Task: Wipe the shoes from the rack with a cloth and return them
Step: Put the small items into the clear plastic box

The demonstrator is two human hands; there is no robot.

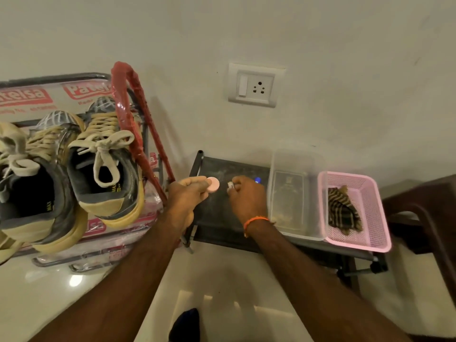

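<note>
Two grey and tan laced shoes (pixel 103 166) stand on the plastic-wrapped rack (pixel 138 114) at the left, heels toward me. A striped brown cloth (pixel 343 211) lies in a pink basket (pixel 380 218) at the right. My left hand (pixel 190 196) pinches a round pink lid (pixel 213 185) over the low black shelf (pixel 217 218). My right hand (pixel 246 196) is closed around a small white item with a label (pixel 231 185), just right of the lid; most of that item is hidden by the fingers.
A clear plastic box (pixel 296 193) sits between my right hand and the pink basket. A blue cap (pixel 257 180) peeks out behind my right hand. A wall socket (pixel 254 86) is above; a dark chair (pixel 424 213) stands at the far right.
</note>
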